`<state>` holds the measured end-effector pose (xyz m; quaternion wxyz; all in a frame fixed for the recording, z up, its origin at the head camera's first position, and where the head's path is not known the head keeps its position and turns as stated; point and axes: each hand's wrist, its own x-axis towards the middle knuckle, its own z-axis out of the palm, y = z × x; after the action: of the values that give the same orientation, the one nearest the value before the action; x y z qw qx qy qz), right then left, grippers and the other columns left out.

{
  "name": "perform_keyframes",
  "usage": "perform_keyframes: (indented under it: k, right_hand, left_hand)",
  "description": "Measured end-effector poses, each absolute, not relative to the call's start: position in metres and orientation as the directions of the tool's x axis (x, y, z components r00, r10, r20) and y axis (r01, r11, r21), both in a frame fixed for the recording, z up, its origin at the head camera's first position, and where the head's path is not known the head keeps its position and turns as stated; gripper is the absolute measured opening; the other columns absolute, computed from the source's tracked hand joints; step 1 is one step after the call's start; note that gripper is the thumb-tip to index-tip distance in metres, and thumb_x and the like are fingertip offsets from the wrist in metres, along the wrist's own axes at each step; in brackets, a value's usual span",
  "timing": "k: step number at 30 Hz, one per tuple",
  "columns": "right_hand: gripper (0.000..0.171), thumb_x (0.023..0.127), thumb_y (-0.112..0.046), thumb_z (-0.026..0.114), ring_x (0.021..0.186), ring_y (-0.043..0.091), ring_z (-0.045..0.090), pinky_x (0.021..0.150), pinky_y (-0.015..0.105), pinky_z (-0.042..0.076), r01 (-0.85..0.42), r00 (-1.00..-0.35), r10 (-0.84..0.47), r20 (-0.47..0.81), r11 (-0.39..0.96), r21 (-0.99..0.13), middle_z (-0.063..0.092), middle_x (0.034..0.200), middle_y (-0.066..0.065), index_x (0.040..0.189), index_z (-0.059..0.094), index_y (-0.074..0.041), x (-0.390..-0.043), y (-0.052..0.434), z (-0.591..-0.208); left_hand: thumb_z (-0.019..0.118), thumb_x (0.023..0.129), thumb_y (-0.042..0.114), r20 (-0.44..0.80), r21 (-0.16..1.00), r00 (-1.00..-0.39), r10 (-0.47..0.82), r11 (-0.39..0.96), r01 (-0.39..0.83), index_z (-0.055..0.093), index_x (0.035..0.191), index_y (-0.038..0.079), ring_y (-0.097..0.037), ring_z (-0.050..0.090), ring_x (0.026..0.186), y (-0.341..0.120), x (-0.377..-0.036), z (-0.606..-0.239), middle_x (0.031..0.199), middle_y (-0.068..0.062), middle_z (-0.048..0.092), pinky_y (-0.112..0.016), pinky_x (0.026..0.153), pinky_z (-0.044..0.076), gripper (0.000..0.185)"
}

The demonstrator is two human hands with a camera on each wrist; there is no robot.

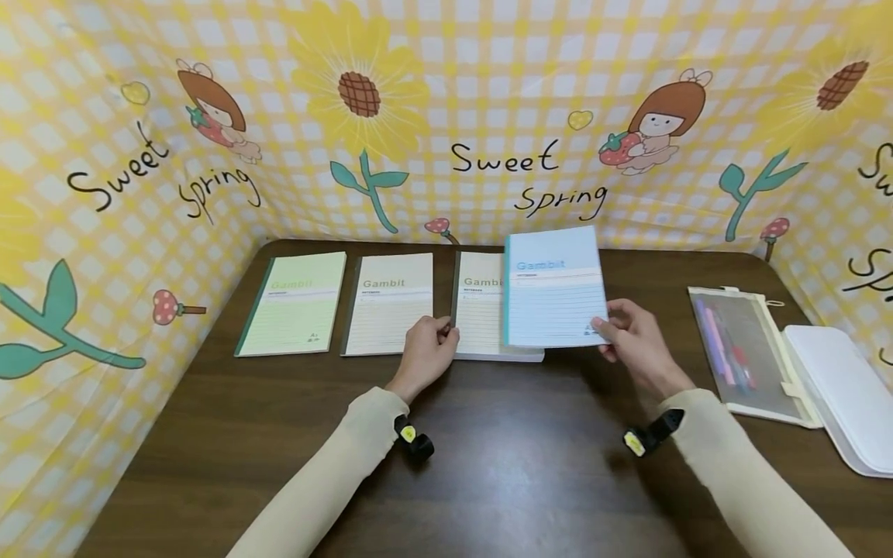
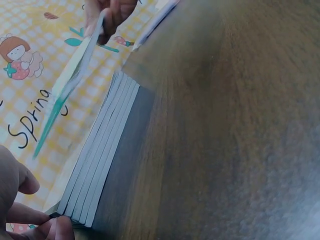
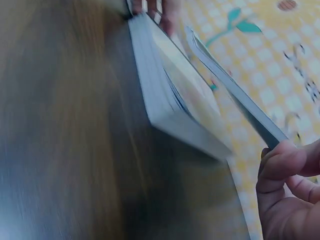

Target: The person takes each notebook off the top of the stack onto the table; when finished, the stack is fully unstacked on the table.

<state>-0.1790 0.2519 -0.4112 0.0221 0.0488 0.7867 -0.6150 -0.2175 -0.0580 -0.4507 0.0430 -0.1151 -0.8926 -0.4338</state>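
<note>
My right hand (image 1: pixel 638 341) pinches a blue "Gambit" notebook (image 1: pixel 554 287) by its lower right corner, thumb on the cover. The notebook is raised, tilted and partly over a stack of notebooks (image 1: pixel 477 310) with a pale lined cover on top. At the stack's lower left corner, my left hand (image 1: pixel 427 349) holds the spine end with bent fingers. Page edges of the stack (image 2: pixel 100 155) show in the left wrist view. The right wrist view shows the held notebook (image 3: pixel 235 90) edge-on, apart from the stack (image 3: pixel 175 100).
A pale notebook (image 1: pixel 391 298) and a green notebook (image 1: pixel 296 302) lie in a row to the left. On the right are a mesh pouch (image 1: pixel 767 356) with pens and a white case (image 1: pixel 840 387). A patterned cloth (image 1: pixel 488 93) stands behind the dark wooden table (image 1: pixel 502 465).
</note>
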Motion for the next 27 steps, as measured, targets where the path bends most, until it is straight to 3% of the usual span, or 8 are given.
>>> perform_keyframes:
  k: [6,10,19,27]
  right_hand:
    - [0.028,0.099,-0.012,0.052,0.056,0.004,0.051,0.05,0.021,0.042,0.131,-0.991,0.061,-0.118,0.284,-0.95,0.06,0.073,-0.013,0.118,0.041,0.006,-0.168,0.301,-0.413]
    - [0.039,0.101,-0.016,0.05,0.056,0.005,0.05,0.051,0.022,0.042,0.148,-0.989,0.033,-0.145,0.336,-0.93,0.058,0.071,-0.011,0.125,0.035,0.011,-0.166,0.316,-0.42]
    - [0.043,0.1,-0.013,0.051,0.055,0.005,0.05,0.051,0.023,0.044,0.2,-0.979,0.045,-0.198,0.376,-0.905,0.053,0.068,-0.008,0.127,0.033,0.014,-0.174,0.318,-0.436]
    - [0.04,0.098,-0.011,0.055,0.051,0.007,0.053,0.049,0.026,0.048,0.135,-0.99,0.046,-0.13,0.514,-0.847,0.055,0.069,0.0,0.122,0.041,0.016,-0.175,0.319,-0.437]
  left_hand:
    - [0.056,0.092,0.008,0.206,0.748,-0.96,0.189,0.602,0.279,0.062,0.073,0.003,-0.019,0.049,0.07,-0.058,-0.218,-0.449,0.072,-0.008,0.055,-0.028,0.066,0.037,0.021]
    - [0.057,0.092,0.008,0.201,0.753,-0.961,0.192,0.597,0.277,0.058,0.068,0.005,-0.018,0.048,0.068,-0.059,-0.218,-0.448,0.069,-0.007,0.053,-0.028,0.064,0.036,0.024]
    - [0.056,0.093,0.008,0.188,0.76,-0.96,0.208,0.589,0.276,0.052,0.064,0.006,-0.019,0.046,0.067,-0.06,-0.218,-0.449,0.07,-0.007,0.051,-0.028,0.064,0.035,0.029]
    - [0.056,0.092,0.008,0.197,0.756,-0.959,0.204,0.591,0.281,0.057,0.068,0.006,-0.019,0.047,0.068,-0.059,-0.217,-0.449,0.069,-0.007,0.052,-0.028,0.064,0.036,0.025]
